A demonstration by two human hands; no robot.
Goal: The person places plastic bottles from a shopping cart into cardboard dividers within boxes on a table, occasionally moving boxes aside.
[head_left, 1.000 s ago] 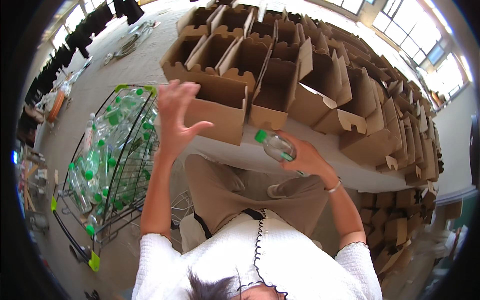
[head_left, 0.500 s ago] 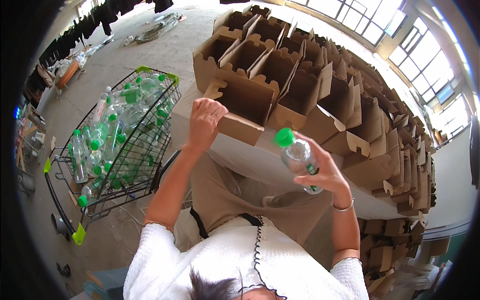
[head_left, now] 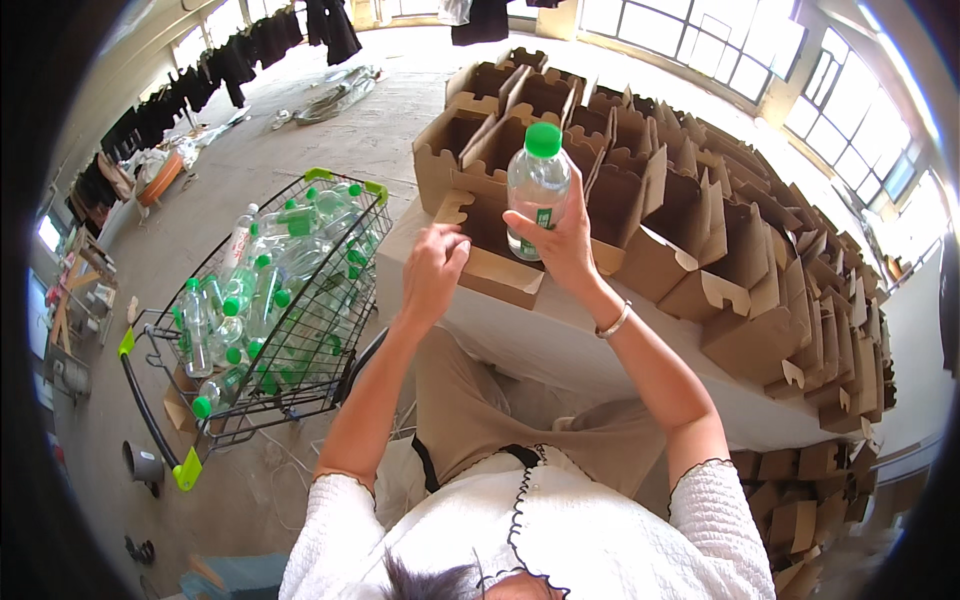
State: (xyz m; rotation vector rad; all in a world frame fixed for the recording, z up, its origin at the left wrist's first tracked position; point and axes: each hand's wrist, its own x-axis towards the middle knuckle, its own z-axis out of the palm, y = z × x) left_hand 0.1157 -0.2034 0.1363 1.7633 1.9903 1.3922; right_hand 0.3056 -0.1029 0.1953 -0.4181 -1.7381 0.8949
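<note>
My right hand [head_left: 565,225] is wrapped around a clear plastic bottle [head_left: 540,185], thumb across its front near the green label [head_left: 543,217]. The bottle stands nearly upright, green screw cap [head_left: 543,140] on top, in front of the dark opening of the nearest cardboard box [head_left: 500,278]; I can't tell whether its base is below the rim. My left hand [head_left: 435,268] is at that box's near left corner, fingers curled in; whether they pinch the cardboard, I can't tell. The box sits open at the edge of a white table [head_left: 540,345], beside rows of other open cartons [head_left: 735,335]. On my left, a black wire shopping cart [head_left: 376,193] with bright green corners holds a heap of green-capped bottles [head_left: 265,300].
</note>
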